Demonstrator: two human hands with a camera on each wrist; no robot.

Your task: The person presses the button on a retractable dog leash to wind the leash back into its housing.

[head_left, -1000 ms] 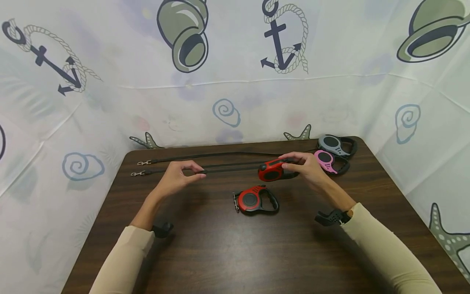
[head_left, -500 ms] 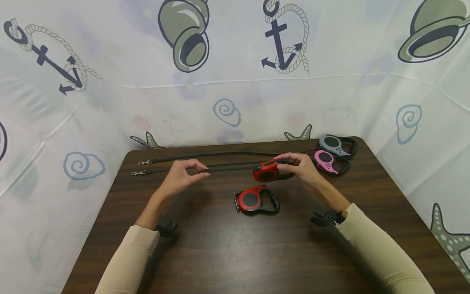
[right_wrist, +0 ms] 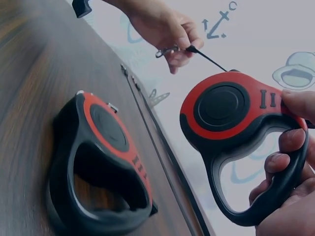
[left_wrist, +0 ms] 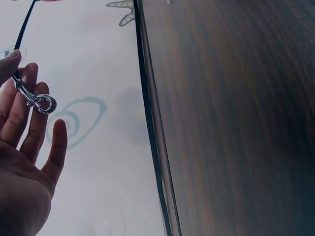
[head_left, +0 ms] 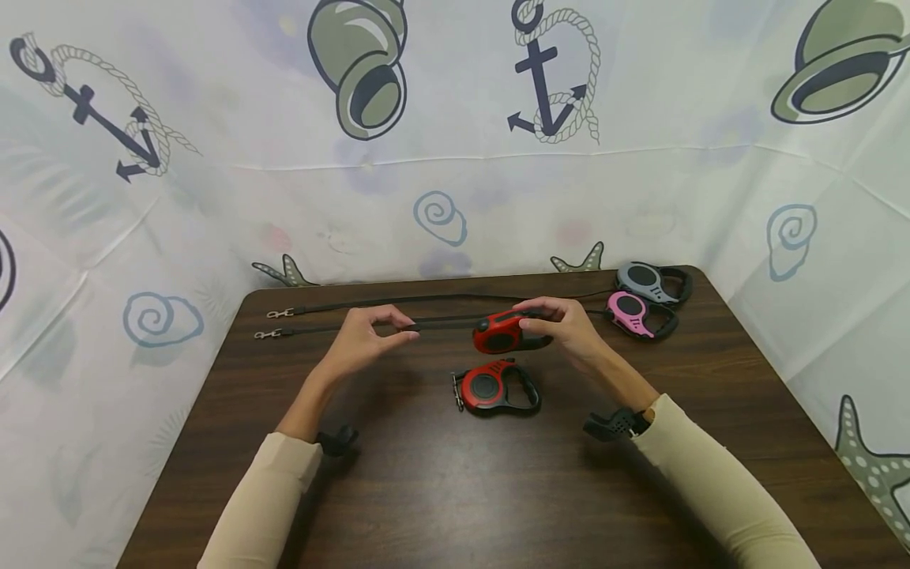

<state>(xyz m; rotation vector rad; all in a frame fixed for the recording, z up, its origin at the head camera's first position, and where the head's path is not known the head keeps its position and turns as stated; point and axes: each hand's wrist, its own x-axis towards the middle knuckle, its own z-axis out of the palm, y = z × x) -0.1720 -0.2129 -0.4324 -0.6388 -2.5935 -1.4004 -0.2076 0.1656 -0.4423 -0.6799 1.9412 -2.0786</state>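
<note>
My right hand [head_left: 569, 330] grips a red and black retractable dog leash [head_left: 498, 333], held up over the table. In the right wrist view, its fingers [right_wrist: 277, 162] curl through the looped handle and the thumb lies on top. My left hand [head_left: 361, 340] pinches the end of its thin black cord between thumb and fingers. A silver snap hook [left_wrist: 45, 103] hangs from that pinch in the left wrist view, against the loosely spread fingers. The cord [right_wrist: 209, 59] runs straight between the hands. Below them, a second red retractable leash [head_left: 486, 387] lies on the table, its hook at its left side.
Grey [head_left: 643, 275] and pink [head_left: 629, 310] retractable leashes lie at the table's back right corner. Their black cords stretch left along the back, ending in metal snap hooks [head_left: 268, 334]. A patterned cloth [head_left: 455, 103] hangs behind the brown table [head_left: 455, 490].
My right hand has moved left with the red leash, and my left hand has moved a little right. The span of cord between them is shorter. The leashes on the table have not moved.
</note>
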